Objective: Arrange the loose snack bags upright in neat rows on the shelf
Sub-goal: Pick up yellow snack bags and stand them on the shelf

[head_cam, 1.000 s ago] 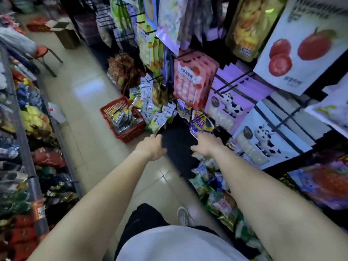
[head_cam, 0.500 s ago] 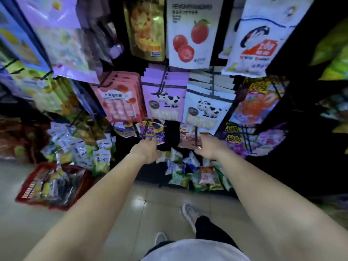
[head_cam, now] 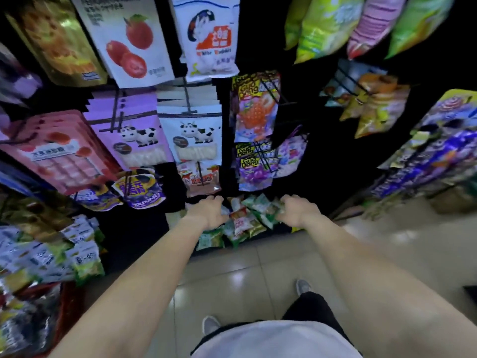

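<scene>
We reach both arms down to the lowest shelf (head_cam: pixel 180 218) of a dark snack rack, where a heap of small loose snack bags (head_cam: pixel 244 220) in green, white and red lies tumbled between our hands, some tilted, some flat, none in a clear row. Our left hand (head_cam: pixel 209 211) sits at the left edge of the heap, palm turned toward it, fingers (head_cam: pixel 215 198) curled loosely and touching the nearest bags; we cannot tell whether it actually grips one. Our right hand (head_cam: pixel 296 209) presses against the right edge of the heap, its fingers (head_cam: pixel 284 200) bent over a green bag (head_cam: pixel 268 211), though blur hides whether the bag is pinched. A few more green bags (head_cam: pixel 210 239) hang over the shelf's front lip just above the tiled floor (head_cam: pixel 232 280). Above the heap, larger packs hang on pegs: two cow-print pouches (head_cam: pixel 196 140), a pink box-pattern pack (head_cam: pixel 59 153), a white pouch with red fruit (head_cam: pixel 129 45) and grape and strawberry candy bags (head_cam: pixel 254 140). Down at the left, more white-and-green bags (head_cam: pixel 64 254) pile up beside a red basket (head_cam: pixel 69 311). Our grey shoes (head_cam: pixel 210 324) stand on the tiles below
</scene>
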A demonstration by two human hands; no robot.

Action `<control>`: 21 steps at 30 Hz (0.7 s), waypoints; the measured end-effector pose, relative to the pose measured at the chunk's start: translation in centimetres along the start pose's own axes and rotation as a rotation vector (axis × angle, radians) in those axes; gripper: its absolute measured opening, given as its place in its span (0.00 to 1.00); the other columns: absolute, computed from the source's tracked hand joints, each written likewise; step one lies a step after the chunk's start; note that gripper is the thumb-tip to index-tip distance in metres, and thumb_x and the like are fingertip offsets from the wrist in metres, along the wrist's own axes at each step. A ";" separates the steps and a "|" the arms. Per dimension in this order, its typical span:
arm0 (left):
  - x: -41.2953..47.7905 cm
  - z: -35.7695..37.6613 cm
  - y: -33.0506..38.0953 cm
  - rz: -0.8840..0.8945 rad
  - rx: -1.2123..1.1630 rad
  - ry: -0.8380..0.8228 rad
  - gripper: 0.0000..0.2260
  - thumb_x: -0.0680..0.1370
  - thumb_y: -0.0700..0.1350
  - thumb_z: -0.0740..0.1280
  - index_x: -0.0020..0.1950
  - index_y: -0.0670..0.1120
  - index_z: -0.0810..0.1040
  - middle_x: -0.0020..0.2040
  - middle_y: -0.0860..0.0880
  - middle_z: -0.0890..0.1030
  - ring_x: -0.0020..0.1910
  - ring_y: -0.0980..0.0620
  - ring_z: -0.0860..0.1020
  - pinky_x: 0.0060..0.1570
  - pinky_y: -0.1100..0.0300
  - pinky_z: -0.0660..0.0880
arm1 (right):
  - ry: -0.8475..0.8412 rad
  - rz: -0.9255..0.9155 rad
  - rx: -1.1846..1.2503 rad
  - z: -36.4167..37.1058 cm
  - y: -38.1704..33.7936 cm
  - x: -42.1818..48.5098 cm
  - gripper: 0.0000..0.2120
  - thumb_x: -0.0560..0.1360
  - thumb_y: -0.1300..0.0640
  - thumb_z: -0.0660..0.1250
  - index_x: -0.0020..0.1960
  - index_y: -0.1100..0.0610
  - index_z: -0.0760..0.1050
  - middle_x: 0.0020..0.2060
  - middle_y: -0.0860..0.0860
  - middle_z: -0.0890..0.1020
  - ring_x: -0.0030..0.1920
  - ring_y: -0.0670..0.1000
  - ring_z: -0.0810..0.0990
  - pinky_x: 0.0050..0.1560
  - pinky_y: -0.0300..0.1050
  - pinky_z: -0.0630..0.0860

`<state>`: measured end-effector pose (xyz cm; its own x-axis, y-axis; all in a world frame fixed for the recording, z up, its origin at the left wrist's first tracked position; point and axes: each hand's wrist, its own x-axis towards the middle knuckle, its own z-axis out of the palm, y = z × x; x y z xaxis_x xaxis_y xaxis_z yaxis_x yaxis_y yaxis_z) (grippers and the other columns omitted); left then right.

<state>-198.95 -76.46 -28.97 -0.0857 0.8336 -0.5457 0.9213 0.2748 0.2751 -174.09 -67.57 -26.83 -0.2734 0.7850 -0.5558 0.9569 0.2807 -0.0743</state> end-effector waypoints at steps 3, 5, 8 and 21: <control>1.5 1.2 3.6 -0.016 -0.002 -0.041 0.33 0.79 0.59 0.62 0.79 0.46 0.56 0.76 0.41 0.62 0.70 0.40 0.68 0.63 0.48 0.71 | 0.007 -0.010 0.001 -0.2 3.1 0.9 0.34 0.73 0.37 0.66 0.74 0.52 0.65 0.67 0.56 0.72 0.66 0.62 0.73 0.64 0.60 0.71; 3.0 2.3 6.1 -0.033 -0.006 -0.049 0.32 0.79 0.59 0.62 0.78 0.45 0.56 0.75 0.41 0.62 0.69 0.40 0.69 0.63 0.48 0.71 | 0.018 -0.030 -0.001 -0.3 5.1 2.3 0.34 0.74 0.37 0.66 0.74 0.51 0.64 0.68 0.55 0.71 0.66 0.61 0.73 0.64 0.59 0.71; 6.1 4.2 9.8 -0.049 -0.022 -0.042 0.34 0.80 0.60 0.60 0.79 0.46 0.54 0.77 0.41 0.60 0.71 0.40 0.67 0.62 0.49 0.71 | 0.031 -0.075 -0.013 0.3 8.4 5.2 0.35 0.75 0.36 0.65 0.76 0.50 0.63 0.70 0.55 0.70 0.67 0.60 0.72 0.64 0.58 0.72; 32.7 23.7 13.6 -0.055 -0.025 0.005 0.32 0.76 0.60 0.61 0.75 0.47 0.62 0.72 0.42 0.67 0.69 0.40 0.68 0.63 0.45 0.70 | -0.019 -0.159 0.019 20.3 21.6 29.8 0.29 0.75 0.40 0.64 0.73 0.50 0.66 0.64 0.55 0.74 0.63 0.59 0.74 0.58 0.53 0.72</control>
<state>-180.21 -56.81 -61.88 -0.1381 0.8192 -0.5567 0.9052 0.3325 0.2647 -159.60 -49.29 -61.82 -0.4197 0.7212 -0.5511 0.9036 0.3898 -0.1779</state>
